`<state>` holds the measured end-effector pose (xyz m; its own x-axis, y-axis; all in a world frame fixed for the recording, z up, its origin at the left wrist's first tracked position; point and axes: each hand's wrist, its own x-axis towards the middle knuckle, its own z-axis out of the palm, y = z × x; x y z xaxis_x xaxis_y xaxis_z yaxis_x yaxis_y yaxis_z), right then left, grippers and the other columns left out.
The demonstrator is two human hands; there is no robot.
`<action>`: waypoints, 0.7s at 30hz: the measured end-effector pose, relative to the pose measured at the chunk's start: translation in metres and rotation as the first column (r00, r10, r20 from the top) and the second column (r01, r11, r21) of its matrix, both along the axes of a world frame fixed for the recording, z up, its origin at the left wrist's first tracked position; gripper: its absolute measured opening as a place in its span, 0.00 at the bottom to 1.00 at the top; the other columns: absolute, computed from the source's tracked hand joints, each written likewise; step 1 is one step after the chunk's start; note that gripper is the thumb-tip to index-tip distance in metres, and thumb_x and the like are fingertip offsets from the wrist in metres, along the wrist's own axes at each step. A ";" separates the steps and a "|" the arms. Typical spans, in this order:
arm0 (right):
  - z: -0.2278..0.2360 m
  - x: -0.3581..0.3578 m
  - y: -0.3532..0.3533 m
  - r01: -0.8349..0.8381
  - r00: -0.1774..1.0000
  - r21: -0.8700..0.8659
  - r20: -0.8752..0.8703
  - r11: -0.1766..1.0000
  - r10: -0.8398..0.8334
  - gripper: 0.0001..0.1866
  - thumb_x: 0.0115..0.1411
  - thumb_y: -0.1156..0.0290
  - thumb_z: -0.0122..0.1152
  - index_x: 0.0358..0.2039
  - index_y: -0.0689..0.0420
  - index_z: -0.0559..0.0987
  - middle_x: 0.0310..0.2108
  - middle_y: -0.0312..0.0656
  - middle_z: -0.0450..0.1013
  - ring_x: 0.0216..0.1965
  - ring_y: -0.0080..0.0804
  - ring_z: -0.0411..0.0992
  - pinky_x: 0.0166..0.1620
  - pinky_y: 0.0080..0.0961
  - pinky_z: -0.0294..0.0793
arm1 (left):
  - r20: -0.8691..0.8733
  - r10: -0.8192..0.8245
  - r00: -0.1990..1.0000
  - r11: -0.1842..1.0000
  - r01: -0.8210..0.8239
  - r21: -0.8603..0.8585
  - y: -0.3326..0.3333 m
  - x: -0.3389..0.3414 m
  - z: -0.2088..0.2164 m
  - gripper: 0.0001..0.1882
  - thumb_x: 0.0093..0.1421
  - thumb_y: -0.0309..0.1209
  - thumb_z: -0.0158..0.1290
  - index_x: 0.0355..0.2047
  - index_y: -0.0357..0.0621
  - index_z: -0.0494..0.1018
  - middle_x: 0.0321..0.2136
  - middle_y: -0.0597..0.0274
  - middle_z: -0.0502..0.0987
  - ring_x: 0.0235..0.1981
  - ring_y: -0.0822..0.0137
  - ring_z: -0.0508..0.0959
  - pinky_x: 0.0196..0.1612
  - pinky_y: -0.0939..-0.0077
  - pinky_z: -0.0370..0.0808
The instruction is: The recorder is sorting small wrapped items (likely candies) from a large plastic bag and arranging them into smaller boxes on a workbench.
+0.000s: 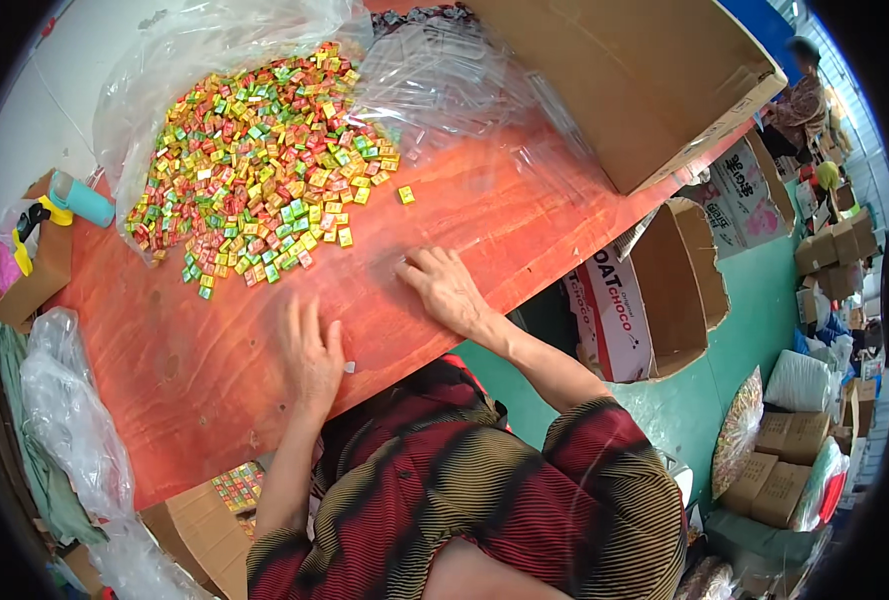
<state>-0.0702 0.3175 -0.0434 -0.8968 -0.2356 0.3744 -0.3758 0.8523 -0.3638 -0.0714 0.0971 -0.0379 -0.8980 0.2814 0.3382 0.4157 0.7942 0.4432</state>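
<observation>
A broad heap of small wrapped cubes [264, 165] in red, yellow, green and orange lies on the far left of the red table. One yellow cube [405, 194] sits apart at the heap's right edge. My left hand [311, 355] is over the near part of the table with its fingers stretched out, slightly blurred and holding nothing visible. Close by its thumb is a small whitish scrap [349, 367]. Farther right, my right hand [442, 290] rests fingertips down on the bare red tabletop [194, 370], its fingers apart. Neither hand touches the heap.
Clear plastic sheeting [129, 120] spreads behind the heap, beside clear plastic pieces [444, 80]. A large cardboard box [634, 80] stands at the far right. A teal bottle [82, 198] is at the left. Open cartons [684, 290] stand on the green floor; another person [802, 105] is in the distance.
</observation>
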 end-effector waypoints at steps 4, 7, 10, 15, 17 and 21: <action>0.008 -0.005 0.005 -0.036 0.998 -0.104 -0.048 0.994 0.031 0.17 0.43 0.77 0.53 0.38 0.56 0.72 0.38 0.46 0.68 0.39 0.43 0.66 0.40 0.35 0.66 | -0.056 -0.158 0.986 0.987 0.156 -0.028 0.033 0.009 0.009 0.25 0.50 0.36 0.51 0.47 0.39 0.62 0.51 0.45 0.58 0.54 0.45 0.55 0.54 0.52 0.53; 0.015 -0.035 0.041 0.417 0.909 -0.006 0.007 0.909 -0.417 0.16 0.48 0.71 0.54 0.40 0.57 0.71 0.35 0.49 0.69 0.36 0.44 0.68 0.35 0.37 0.68 | -0.061 -0.179 0.982 0.977 0.171 -0.125 0.067 0.000 0.015 0.25 0.49 0.37 0.52 0.46 0.39 0.63 0.51 0.47 0.57 0.53 0.46 0.56 0.53 0.49 0.52; 0.017 -0.071 0.068 0.633 0.774 0.046 -0.017 0.773 -0.633 0.17 0.50 0.64 0.54 0.40 0.58 0.69 0.32 0.53 0.68 0.34 0.45 0.69 0.33 0.39 0.68 | -0.016 -0.221 0.975 0.952 0.212 -0.220 0.079 -0.015 0.002 0.23 0.48 0.36 0.53 0.43 0.39 0.64 0.50 0.49 0.59 0.51 0.48 0.58 0.52 0.48 0.53; -0.009 -0.090 0.088 0.750 0.661 0.031 -0.009 0.661 -0.750 0.16 0.49 0.62 0.54 0.33 0.60 0.69 0.30 0.52 0.69 0.32 0.48 0.69 0.34 0.43 0.68 | -0.045 -0.293 0.955 0.952 0.287 -0.104 0.065 -0.015 0.001 0.21 0.46 0.32 0.54 0.40 0.39 0.65 0.42 0.50 0.65 0.46 0.50 0.63 0.49 0.56 0.58; -0.006 -0.085 0.093 0.740 0.671 -0.039 0.118 0.672 -0.732 0.19 0.48 0.64 0.54 0.39 0.60 0.67 0.30 0.53 0.70 0.32 0.47 0.70 0.34 0.41 0.68 | 0.020 -0.269 0.963 0.961 0.270 -0.062 0.054 -0.013 0.004 0.21 0.45 0.30 0.54 0.40 0.39 0.65 0.40 0.50 0.66 0.45 0.51 0.64 0.47 0.59 0.59; -0.015 -0.066 0.106 0.731 0.681 -0.238 0.211 0.639 -0.701 0.25 0.46 0.68 0.52 0.46 0.61 0.64 0.27 0.54 0.72 0.30 0.43 0.72 0.32 0.35 0.69 | 0.162 -0.206 0.965 0.978 0.202 0.041 0.040 -0.007 0.010 0.21 0.43 0.24 0.54 0.40 0.39 0.63 0.32 0.52 0.69 0.37 0.54 0.68 0.39 0.63 0.65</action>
